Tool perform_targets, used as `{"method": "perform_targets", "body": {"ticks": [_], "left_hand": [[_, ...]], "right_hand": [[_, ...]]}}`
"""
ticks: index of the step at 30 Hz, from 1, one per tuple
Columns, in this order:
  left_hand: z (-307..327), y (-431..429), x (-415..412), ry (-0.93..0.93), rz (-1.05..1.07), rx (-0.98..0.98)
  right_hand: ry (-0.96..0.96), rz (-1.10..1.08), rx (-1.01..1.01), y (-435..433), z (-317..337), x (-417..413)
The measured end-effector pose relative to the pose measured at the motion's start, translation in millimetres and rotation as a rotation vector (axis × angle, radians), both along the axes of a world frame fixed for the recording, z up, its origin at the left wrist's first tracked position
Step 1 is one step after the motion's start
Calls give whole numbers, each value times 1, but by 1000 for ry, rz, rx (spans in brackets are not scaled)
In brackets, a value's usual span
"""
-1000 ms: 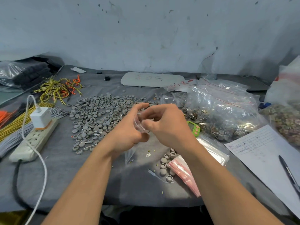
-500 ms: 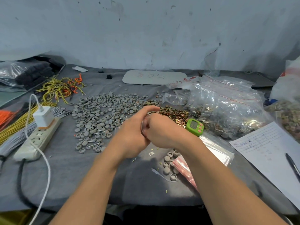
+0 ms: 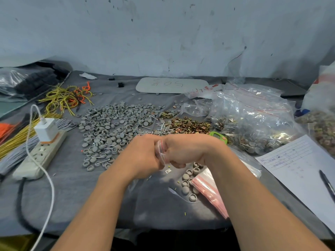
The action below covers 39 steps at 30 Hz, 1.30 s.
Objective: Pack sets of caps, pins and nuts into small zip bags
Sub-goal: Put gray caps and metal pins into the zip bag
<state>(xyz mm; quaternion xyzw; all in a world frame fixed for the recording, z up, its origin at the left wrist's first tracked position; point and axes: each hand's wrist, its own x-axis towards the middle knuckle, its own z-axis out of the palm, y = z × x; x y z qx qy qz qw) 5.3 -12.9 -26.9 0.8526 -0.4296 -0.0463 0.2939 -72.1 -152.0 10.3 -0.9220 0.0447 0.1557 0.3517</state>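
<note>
Clear zip bag [image 3: 161, 151] pinched between curled left grip [image 3: 143, 154] and right grip [image 3: 184, 151]; plaque [image 3: 172, 85] reads roughly "505"

The left hand [image 3: 143, 153] and right hand [image 3: 184, 151] are gripping the small zip bag [image 3: 161, 151] between them and covering most of it, so its contents are not showing. Their fingertips are curling out of sight. The right wrist is hiding part of the green timer [image 3: 217, 136], and the right forearm is lying over part of the stack of red-striped bags [image 3: 204, 187]. Near the table's right edge, the sheet of paper [image 3: 299, 169] and the pen [image 3: 326, 182] are running out of view, and the writing is looking too small to read. The filled bag [image 3: 322, 124] there is being cut off too.
</note>
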Motion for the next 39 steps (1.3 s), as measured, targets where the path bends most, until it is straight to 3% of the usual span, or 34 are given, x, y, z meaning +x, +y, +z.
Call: {"method": "perform_targets", "body": {"ticks": [2,6,7,10,12,19,27,39], "left_hand": [[-3,2,4,96,56,-108],[-1,11,18,252,231,-323],[-2,13,22,262,247,-343],[-4,18,27,308,318,-431],[-5,20,30,399,394,-525],[-5,22,44,541,618,-736],[-3,30,55,527,637,-755],[-3,26,49,540,608,-716]], "right_hand": [[-102,-113,88,0,1,5],[-457,-598,395,-13,2,25],[-488,-659,368,-17,-1,32],[-385,-434,-229,-17,-18,53],[-278,-262,-441,-7,-39,71],[-130,-236,-504,-14,-86,109],[-174,-60,-630,-2,-56,99],[-203,-157,-367,-13,-36,61]]}}
